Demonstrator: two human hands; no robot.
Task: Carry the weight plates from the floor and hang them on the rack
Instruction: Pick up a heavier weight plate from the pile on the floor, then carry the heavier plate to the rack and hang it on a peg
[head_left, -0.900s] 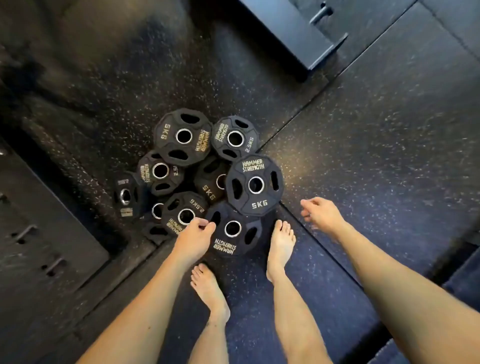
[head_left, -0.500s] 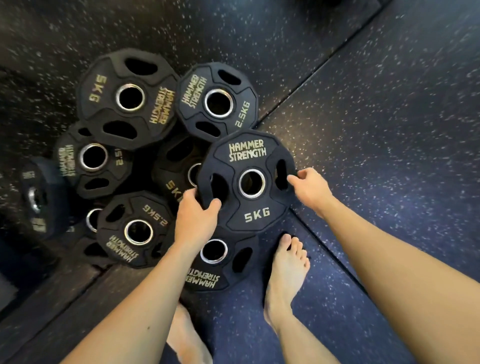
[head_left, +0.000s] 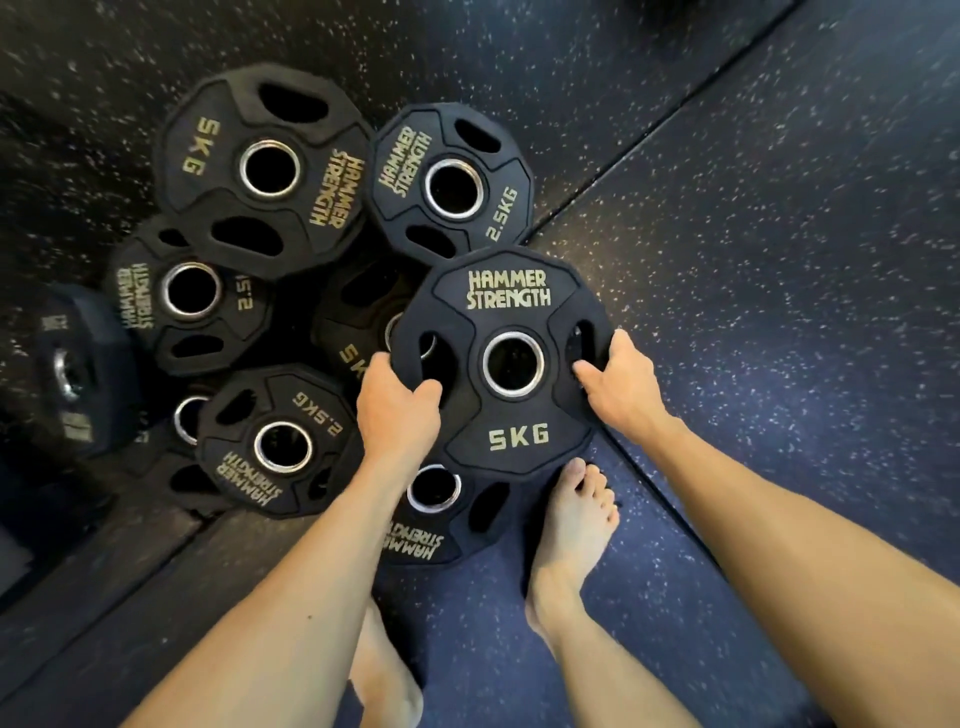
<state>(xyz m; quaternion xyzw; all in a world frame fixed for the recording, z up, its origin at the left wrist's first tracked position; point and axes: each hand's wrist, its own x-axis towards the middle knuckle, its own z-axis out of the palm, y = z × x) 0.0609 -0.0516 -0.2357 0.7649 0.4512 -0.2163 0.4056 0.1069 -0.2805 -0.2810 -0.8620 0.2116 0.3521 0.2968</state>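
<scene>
A black 5 kg plate (head_left: 506, 431) with gold lettering lies on top of a pile of several black weight plates on the floor. My left hand (head_left: 397, 415) grips its left edge, fingers curled into the left handle slot. My right hand (head_left: 621, 387) grips its right edge through the right slot. Around it lie another 5 kg plate (head_left: 223, 208), a 2.5 kg plate (head_left: 405, 208), a second 2.5 kg plate (head_left: 239, 462) and a plate (head_left: 410, 545) partly under the held one. The rack is out of view.
The floor is dark speckled rubber matting (head_left: 779, 260) with seams. My bare feet stand just below the pile, the right foot (head_left: 571, 525) touching the held plate's lower edge. A small plate (head_left: 72, 374) stands on edge at the far left.
Both hands reached down from above the floor and took hold of the top 5 kg plate by its side slots. The view has come closer to the pile.
</scene>
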